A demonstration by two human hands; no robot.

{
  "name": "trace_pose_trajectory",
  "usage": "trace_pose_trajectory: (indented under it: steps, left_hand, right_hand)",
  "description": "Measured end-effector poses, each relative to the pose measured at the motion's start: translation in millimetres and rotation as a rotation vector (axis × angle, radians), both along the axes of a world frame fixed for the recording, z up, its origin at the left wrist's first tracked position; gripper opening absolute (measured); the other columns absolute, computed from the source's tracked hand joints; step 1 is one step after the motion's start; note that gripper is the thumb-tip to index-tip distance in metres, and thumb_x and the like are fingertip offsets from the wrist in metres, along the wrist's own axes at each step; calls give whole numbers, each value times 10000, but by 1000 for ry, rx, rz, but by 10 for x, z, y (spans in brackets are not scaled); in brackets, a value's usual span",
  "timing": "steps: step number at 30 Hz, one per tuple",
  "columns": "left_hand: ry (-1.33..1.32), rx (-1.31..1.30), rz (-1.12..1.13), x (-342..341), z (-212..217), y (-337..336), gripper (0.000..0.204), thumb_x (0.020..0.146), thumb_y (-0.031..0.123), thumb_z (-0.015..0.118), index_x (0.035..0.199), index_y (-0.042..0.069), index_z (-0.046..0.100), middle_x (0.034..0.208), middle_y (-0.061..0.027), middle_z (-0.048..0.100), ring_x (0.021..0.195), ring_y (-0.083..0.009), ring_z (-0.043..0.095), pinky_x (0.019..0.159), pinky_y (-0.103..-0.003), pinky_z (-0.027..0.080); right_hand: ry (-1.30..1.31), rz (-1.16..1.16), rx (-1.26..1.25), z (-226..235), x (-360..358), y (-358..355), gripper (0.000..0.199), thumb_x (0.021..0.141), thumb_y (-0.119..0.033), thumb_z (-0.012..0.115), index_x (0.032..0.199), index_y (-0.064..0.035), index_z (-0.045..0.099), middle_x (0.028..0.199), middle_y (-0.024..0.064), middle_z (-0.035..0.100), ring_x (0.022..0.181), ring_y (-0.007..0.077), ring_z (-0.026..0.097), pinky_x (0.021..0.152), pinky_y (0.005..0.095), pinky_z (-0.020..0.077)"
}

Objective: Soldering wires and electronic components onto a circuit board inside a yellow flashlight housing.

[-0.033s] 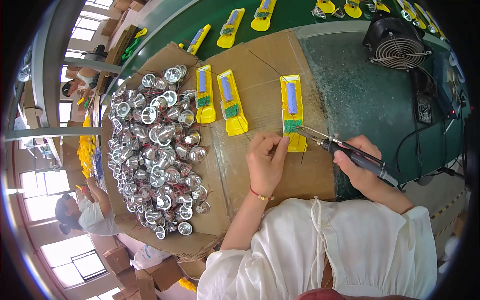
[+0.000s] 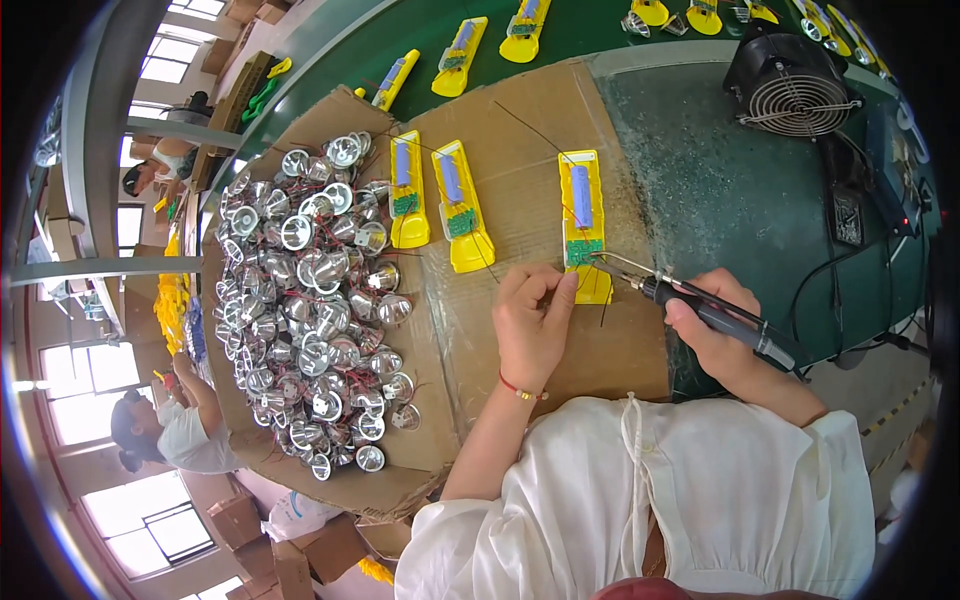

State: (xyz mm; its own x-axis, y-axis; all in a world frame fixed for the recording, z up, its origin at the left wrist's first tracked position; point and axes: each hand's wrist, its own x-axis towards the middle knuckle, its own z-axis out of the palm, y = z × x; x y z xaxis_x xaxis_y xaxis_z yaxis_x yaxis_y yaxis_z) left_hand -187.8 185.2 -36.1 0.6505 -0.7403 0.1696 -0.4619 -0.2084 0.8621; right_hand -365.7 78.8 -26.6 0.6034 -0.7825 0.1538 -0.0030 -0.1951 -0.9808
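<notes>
The left hand (image 2: 532,325) sits just right of the frame's middle, its fingers (image 2: 545,290) curled together and pinching the lower end of a yellow flashlight half-shell (image 2: 583,222), which lies flat with a blue cell and a green circuit board in it. The right hand (image 2: 722,335), further right, has its fingers wrapped tight round the dark handle of a soldering iron (image 2: 700,308); the metal tip points left and meets the shell at the green board, just above the left hand's fingertips. The shell lies near the right edge of a flattened cardboard sheet (image 2: 540,150), with bare cardboard above and below it, and thin dark wires trail across that sheet. To the left, well apart from the hands, two more yellow shells (image 2: 462,205) lie side by side, and beyond them a heap of silver reflector cups (image 2: 315,300) fills a shallow cardboard box in the left half of the frame. Right of the sheet is a worn green desk (image 2: 740,190), with a small black fan (image 2: 790,70) at the upper right and black cables running toward the right rim. More yellow shells (image 2: 455,55) line the top edge. Another person in a white shirt (image 2: 170,425) sits at the lower left, beside bright windows and cardboard boxes.
</notes>
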Motion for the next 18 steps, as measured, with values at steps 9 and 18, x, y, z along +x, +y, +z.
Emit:
trace_pose_trajectory:
  steps: [9,18]
  left_hand:
    - [50,103,32,17,29,-94,116,785,59,646,735,-33,596,768,-47,546,621,-83,508,563,-211,420]
    - [142,78,0,69,11,-105,102,765,43,639,718,-35,591,752,-78,550,580,-118,518,520,-239,421]
  right_hand:
    - [-87,-18,131,-132,110,-16,139,778,-84,649,798,-2,538,620,38,604,541,49,544,483,196,424]
    - [-98,-25,243,-90,102,-32,131,787,-80,641,812,-8,534,647,48,598,571,52,536,498,196,421]
